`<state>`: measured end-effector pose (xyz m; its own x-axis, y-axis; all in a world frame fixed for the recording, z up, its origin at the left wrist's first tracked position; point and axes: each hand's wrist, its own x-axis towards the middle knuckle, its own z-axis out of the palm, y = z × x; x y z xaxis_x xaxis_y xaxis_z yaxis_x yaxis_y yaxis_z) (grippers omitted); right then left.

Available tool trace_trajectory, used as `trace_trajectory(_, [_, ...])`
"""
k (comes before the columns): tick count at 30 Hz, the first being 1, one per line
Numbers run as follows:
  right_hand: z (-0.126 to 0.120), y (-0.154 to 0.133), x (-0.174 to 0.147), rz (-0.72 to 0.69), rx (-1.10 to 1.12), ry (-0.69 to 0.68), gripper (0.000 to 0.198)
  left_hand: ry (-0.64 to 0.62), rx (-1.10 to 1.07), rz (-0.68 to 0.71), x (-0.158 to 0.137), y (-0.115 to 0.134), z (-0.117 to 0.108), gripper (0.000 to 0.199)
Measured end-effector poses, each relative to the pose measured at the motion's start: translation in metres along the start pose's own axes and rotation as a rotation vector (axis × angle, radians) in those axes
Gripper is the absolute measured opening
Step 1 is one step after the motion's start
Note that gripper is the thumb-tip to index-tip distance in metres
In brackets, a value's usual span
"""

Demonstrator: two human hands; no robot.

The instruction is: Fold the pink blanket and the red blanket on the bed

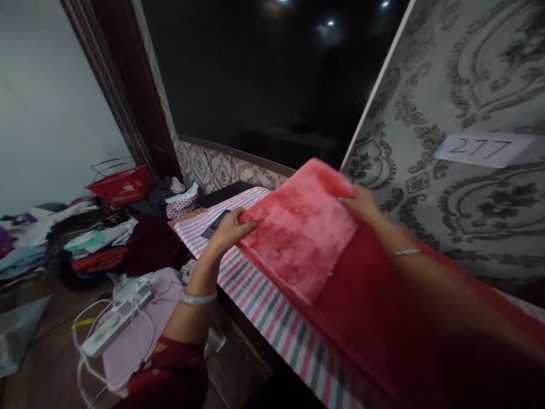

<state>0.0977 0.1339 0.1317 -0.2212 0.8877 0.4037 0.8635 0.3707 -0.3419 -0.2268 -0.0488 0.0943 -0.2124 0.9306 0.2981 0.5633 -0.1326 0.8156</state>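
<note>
A long red cloth (366,307) lies over a striped cloth (272,307) on a table or bench. Its far end is folded back, and the paler, mottled pink side (298,227) faces up. My left hand (232,228) pinches the near left corner of that fold between thumb and fingers. At the opposite corner, my right hand (361,203) grips the cloth's edge, slightly smeared by motion. Close behind my left hand, a dark flat phone-like object (214,225) rests on the striped cloth, partly hidden by the hand.
A large dark screen (272,85) stands behind the table. Patterned wallpaper on the right carries a paper marked 277 (485,149). To the left are piled clothes (97,244), a red basket (121,184) and a white power strip (117,324) with tangled cords.
</note>
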Motion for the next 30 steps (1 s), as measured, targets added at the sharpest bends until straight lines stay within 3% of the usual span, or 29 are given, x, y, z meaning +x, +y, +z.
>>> trace_trajectory(3, [0.071,0.001,-0.013,0.064,-0.088,-0.257,0.051,0.014,0.364,-0.112,0.002,-0.05,0.011,0.033])
trace_trajectory(6, [0.104,0.017,-0.026,0.071,-0.113,-0.369,0.057,0.017,0.472,-0.024,-0.01,-0.069,0.026,0.041])
trace_trajectory(10, [0.096,0.039,-0.034,0.107,-0.161,-0.339,0.064,-0.024,0.59,0.24,-0.023,-0.043,0.056,0.051])
trace_trajectory(14, [0.09,0.045,-0.056,-0.023,-0.249,-0.223,0.068,-0.228,0.637,0.359,-0.037,-0.01,0.101,0.063])
trace_trajectory(16, [0.098,0.048,-0.073,-0.088,-0.267,-0.289,0.065,-0.375,0.643,0.366,-0.048,-0.006,0.122,0.067])
trace_trajectory(18, [0.109,0.052,-0.088,-0.076,-0.246,-0.374,0.064,-0.444,0.652,0.35,-0.059,-0.009,0.138,0.069])
trace_trajectory(21, [0.119,0.059,-0.1,-0.051,-0.205,-0.384,0.064,-0.43,0.653,0.344,-0.07,-0.014,0.147,0.068])
trace_trajectory(26, [0.118,0.056,-0.095,0.006,-0.189,-0.413,0.062,-0.458,0.635,0.348,-0.075,-0.015,0.143,0.07])
trace_trajectory(30, [0.118,0.039,-0.107,-0.023,-0.237,-0.318,0.062,-0.432,0.619,0.359,-0.076,-0.021,0.145,0.072])
